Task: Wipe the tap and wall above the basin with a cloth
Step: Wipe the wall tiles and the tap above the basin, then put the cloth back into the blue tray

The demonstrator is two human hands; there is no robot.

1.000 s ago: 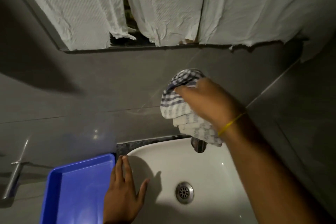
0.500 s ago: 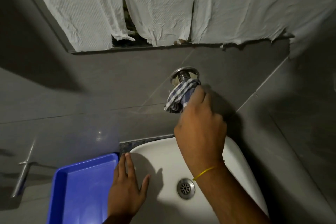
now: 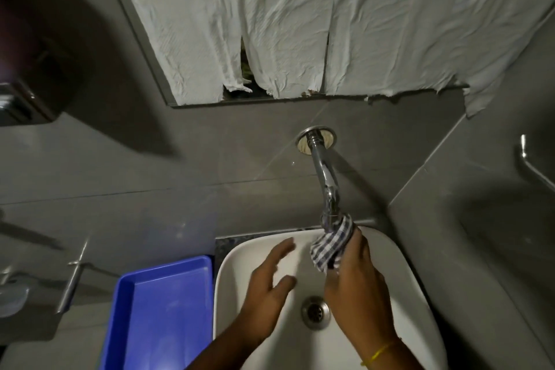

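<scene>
A chrome tap [image 3: 323, 173] sticks out of the grey tiled wall [image 3: 210, 165] from a round flange and reaches down over the white basin [image 3: 399, 261]. My right hand [image 3: 357, 285] grips a blue-and-white checked cloth [image 3: 332, 245], which is wrapped around the tap's spout end. My left hand [image 3: 267, 291] hovers over the basin's left half with fingers spread, holding nothing. The drain [image 3: 315, 311] shows between my two hands.
A blue plastic tray [image 3: 159, 315] sits left of the basin. Crumpled white paper [image 3: 330, 21] covers the mirror above. Metal bars are fixed to the wall at the left [image 3: 73, 276] and right [image 3: 528, 165]. A dark dispenser [image 3: 33, 93] hangs at the upper left.
My right hand has slid the cloth from the tap's base down to its spout end. My left hand has lifted off the basin rim and moved right over the bowl.
</scene>
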